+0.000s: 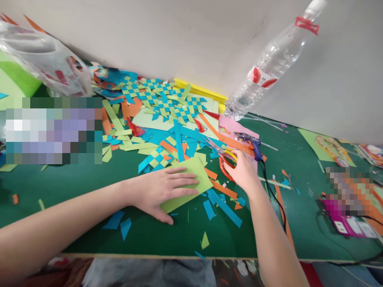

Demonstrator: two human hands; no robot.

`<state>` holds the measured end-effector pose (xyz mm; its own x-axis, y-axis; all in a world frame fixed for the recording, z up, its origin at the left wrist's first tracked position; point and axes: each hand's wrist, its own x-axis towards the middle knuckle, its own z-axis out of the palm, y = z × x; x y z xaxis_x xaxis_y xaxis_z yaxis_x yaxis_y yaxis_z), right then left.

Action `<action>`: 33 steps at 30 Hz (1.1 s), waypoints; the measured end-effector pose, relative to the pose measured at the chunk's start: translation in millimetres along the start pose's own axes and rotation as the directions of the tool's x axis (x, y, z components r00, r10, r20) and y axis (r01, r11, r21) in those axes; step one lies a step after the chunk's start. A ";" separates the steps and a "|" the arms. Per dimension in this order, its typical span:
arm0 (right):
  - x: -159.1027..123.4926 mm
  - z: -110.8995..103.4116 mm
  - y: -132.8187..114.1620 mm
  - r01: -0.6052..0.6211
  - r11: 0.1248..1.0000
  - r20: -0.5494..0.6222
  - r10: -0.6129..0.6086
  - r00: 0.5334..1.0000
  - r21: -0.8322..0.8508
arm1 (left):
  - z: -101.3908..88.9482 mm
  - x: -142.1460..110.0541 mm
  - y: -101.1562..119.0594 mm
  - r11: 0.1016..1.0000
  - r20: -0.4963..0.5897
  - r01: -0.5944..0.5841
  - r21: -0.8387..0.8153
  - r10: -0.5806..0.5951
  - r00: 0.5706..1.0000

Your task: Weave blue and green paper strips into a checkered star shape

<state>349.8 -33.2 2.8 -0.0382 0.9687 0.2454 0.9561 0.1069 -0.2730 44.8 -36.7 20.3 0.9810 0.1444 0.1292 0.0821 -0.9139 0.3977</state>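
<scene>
My left hand (167,185) lies flat with its fingers spread on a light green sheet of paper (204,175). My right hand (245,173) grips the red and yellow handles of the scissors (222,159), whose blades point up and left over blue paper strips (191,132). Beyond my left fingers rests a woven blue and green paper fish (157,158). Several more woven paper pieces (166,104) are heaped toward the wall, with red tassels (134,127) beside them. Pink paper (239,126) lies behind my right hand, carrying a dark blue glue gun (257,149).
A tall plastic bottle (266,67) stands against the wall. At the far left is a clear plastic bag or container (56,63). Paper scraps, including orange strips (226,189), litter the green table (98,187). A black cord (273,193) runs to the right of my right forearm.
</scene>
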 end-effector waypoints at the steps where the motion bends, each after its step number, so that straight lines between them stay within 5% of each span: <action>1: 0.1 0.2 0.1 -0.002 1.000 0.001 0.002 1.000 0.000 | -0.2 0.0 0.3 1.000 0.003 0.002 0.006 -0.002 1.000; 21: 0.3 -1.7 -2.6 0.013 1.000 0.008 -0.013 1.000 -0.015 | 4.2 2.2 -2.8 0.997 -0.001 -0.004 0.083 0.004 1.000; 33: 0.0 -3.2 -3.0 0.013 0.998 0.039 -0.010 0.999 -0.067 | 7.1 1.4 -5.6 0.984 0.003 0.091 0.154 -0.093 0.996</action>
<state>347.9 -34.2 6.6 -0.0594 0.9755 0.2119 0.9727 0.1043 -0.2073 47.0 -34.1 11.8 0.9697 0.2274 0.0892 0.1973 -0.9443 0.2633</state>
